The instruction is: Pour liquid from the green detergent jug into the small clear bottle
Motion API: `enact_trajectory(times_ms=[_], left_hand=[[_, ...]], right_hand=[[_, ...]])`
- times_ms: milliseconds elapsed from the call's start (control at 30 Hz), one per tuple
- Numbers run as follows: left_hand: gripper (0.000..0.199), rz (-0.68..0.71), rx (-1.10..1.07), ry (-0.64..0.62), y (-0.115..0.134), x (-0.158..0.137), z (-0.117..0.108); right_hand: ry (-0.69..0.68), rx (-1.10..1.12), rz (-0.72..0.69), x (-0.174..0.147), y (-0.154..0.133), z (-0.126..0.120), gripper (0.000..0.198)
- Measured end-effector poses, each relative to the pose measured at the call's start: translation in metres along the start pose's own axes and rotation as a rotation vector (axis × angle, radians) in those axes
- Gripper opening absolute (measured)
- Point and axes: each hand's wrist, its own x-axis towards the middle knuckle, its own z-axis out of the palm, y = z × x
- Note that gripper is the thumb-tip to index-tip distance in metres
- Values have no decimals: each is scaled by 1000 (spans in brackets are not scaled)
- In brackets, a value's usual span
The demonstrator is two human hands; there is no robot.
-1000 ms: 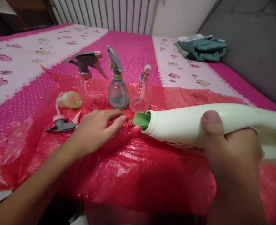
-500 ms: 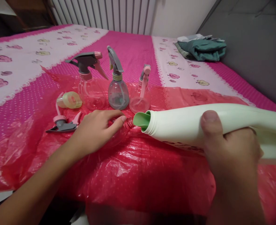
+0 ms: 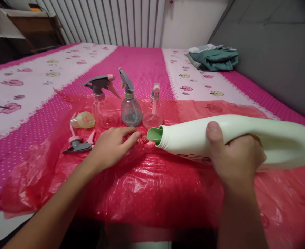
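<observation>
My right hand is wrapped round a large pale-green jug, which lies nearly level. Its green pouring spout points left, right at the threaded neck of a clear spray bottle. That bottle is tilted on its side, and my left hand is closed over its body, hiding most of it. Whether liquid flows between them I cannot tell. Left of my left hand lies a loose grey-and-pink spray head with a tube. Behind it a small yellowish bottle rests on its side.
Three spray bottles stand behind my hands: a clear one with a grey-pink trigger, a grey one and another clear one. Red plastic sheeting covers the near part of the pink bed. Folded clothes lie at the far right.
The camera view has tilted up a little, so the bed and bottles sit lower in the picture. Both hands keep their holds, with the spout still at the bottle's neck.
</observation>
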Motion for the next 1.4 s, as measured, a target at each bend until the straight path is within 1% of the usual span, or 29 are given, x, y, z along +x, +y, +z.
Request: enact_trajectory(times_ms=[67, 100, 167, 233, 433, 667, 867, 1200, 1400], left_hand=[[49, 14, -22, 0, -2, -2, 0], [49, 24, -41, 7, -4, -3, 0], [49, 10, -61, 37, -7, -5, 1], [50, 11, -72, 36, -9, -6, 2], [50, 43, -97, 30, -11, -7, 2], [48, 13, -113, 15, -14, -6, 3], [52, -13, -153, -56, -17, -2, 1], [47, -13, -181, -49, -18, -5, 1], [49, -13, -180, -80, -15, -2, -6]], right_hand=[[-23, 35, 92, 1, -5, -1, 108], [-38, 51, 116, 1, -7, -2, 106], [-55, 73, 146, 1, -10, -2, 102], [-49, 79, 155, 1, -10, -2, 100], [-12, 63, 115, 2, -5, 3, 96], [66, 57, 105, 0, -1, 9, 88], [83, 25, 90, -4, 2, 13, 85], [124, 10, 0, -7, 13, 17, 77], [143, 12, -31, -11, 16, 23, 71]])
